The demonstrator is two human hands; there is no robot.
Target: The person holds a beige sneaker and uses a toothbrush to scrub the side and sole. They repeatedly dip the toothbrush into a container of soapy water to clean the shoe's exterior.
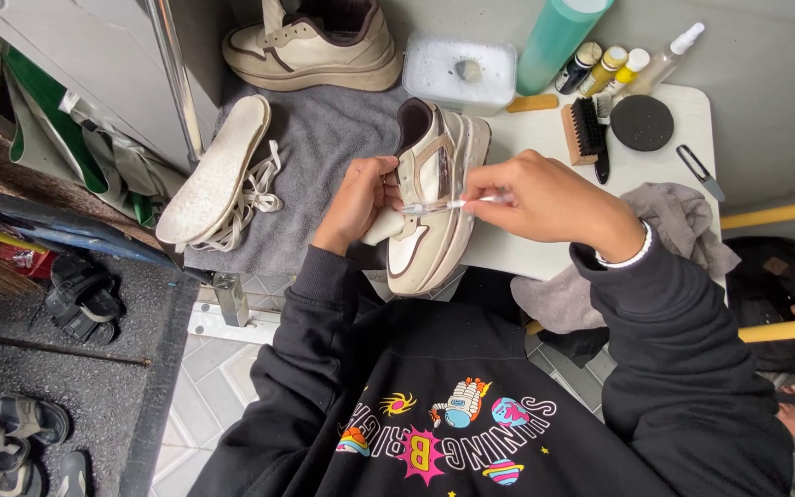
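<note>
Gripping the sneaker (434, 198) (over the table (692, 138) edge), both hands; right (545, 198) holds a brush (457, 204).

Your left hand (358, 198) covers part of the sneaker (434, 198) side, so you cannot see its fingertips behind the shoe; the small brush (457, 203) in your right hand (545, 198) is thin and blurred — its tip cannot be made out; the second sneaker (315, 44) and the teal bottle (558, 37) are cut off by the top edge; the small bottles (614, 66) are too small to tell apart — their labels unreadable; the grey cloth (683, 221) runs under your right sleeve.
</note>
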